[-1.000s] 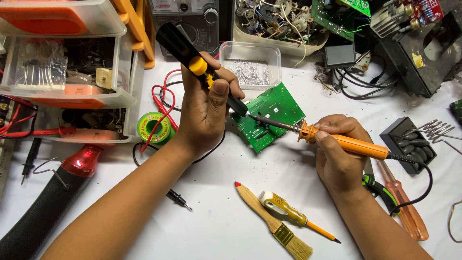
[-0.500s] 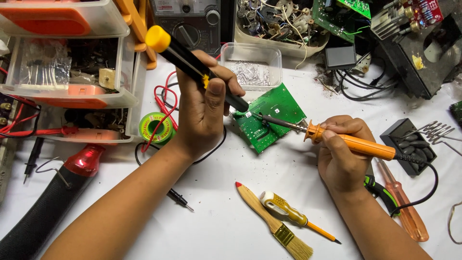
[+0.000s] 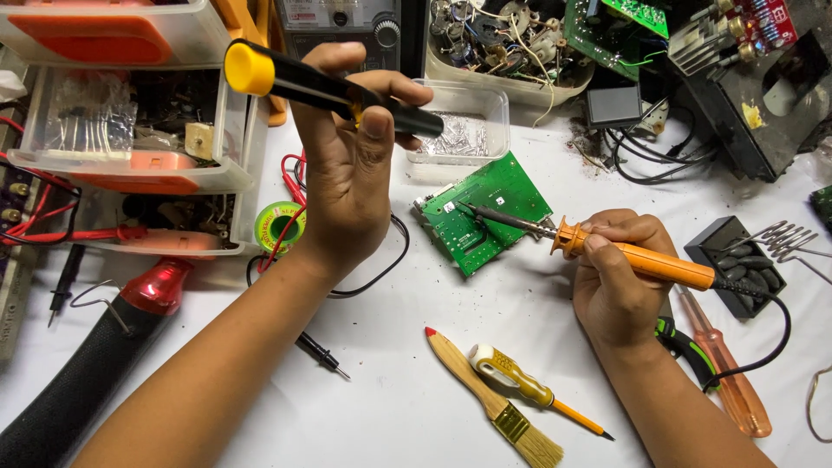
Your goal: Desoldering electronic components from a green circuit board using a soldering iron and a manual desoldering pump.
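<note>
My left hand [image 3: 351, 165] is raised above the table and grips a black desoldering pump [image 3: 329, 87] with a yellow plunger cap, held almost level. My right hand [image 3: 615, 277] holds an orange-handled soldering iron [image 3: 641, 260]; its dark tip rests on a green circuit board [image 3: 485, 212] lying flat on the white table. The pump's nozzle end hangs above and to the left of the board, apart from it.
A clear plastic tub [image 3: 464, 126] sits behind the board. Clear drawer bins [image 3: 130, 130] stand at the left. A solder spool [image 3: 279, 225], a black probe [image 3: 321, 354], a wooden brush [image 3: 494, 399], a yellow screwdriver [image 3: 529, 388], an orange screwdriver [image 3: 728, 377] and a black iron stand [image 3: 737, 260] lie around.
My left hand has lifted the desoldering pump up and left, away from the board, and turned it nearly level. The soldering iron stays on the board.
</note>
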